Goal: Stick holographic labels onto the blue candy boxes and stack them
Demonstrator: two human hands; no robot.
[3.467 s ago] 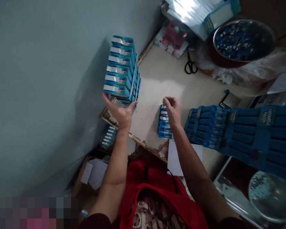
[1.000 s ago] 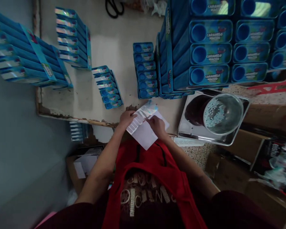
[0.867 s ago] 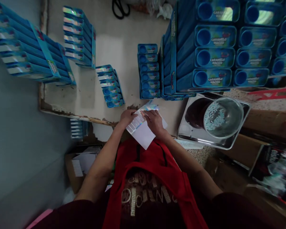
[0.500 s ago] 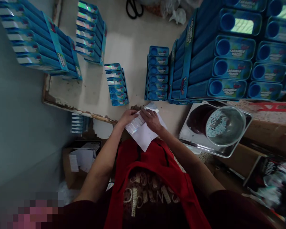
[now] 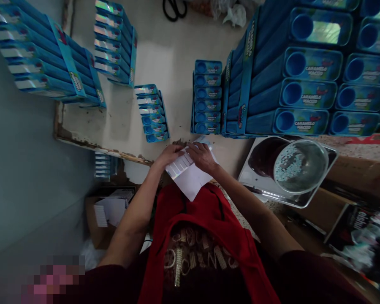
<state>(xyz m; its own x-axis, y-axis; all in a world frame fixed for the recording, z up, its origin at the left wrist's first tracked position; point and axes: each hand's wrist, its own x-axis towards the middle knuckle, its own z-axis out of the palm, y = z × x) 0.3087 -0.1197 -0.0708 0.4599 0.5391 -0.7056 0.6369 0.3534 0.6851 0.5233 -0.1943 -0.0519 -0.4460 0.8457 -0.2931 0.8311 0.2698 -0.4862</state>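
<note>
At the table's front edge I have a white sheet of shiny silver stickers (image 5: pixel 191 182), tilted with one corner towards my red apron. My left hand (image 5: pixel 170 155) grips its left side, fingers closed over the edge. Bent fingers of my right hand (image 5: pixel 203 157) press together on the sheet's upper part; whether a loose sticker is between them is hidden. Just beyond stand two short blue packs of slim boxes: the left pack (image 5: pixel 152 113) has silvery strips on its upper boxes, while the right pack (image 5: pixel 208 97) shows round blue spots and lettering.
Tall stacked blue boxes (image 5: pixel 300 90) fill the right side. More blue packs (image 5: pixel 53 55) stand at the left. A metal tray (image 5: pixel 256 185) holds a bowl (image 5: pixel 315 169) with small pale-blue pieces. Black-handled scissors (image 5: pixel 175 12) lie at the back. A cardboard box (image 5: pixel 93 228) sits below left.
My right hand's fingers have shifted slightly on the sticker sheet, and more of the silver stickers shows between my hands. The view has moved a little; the packs stay in place.
</note>
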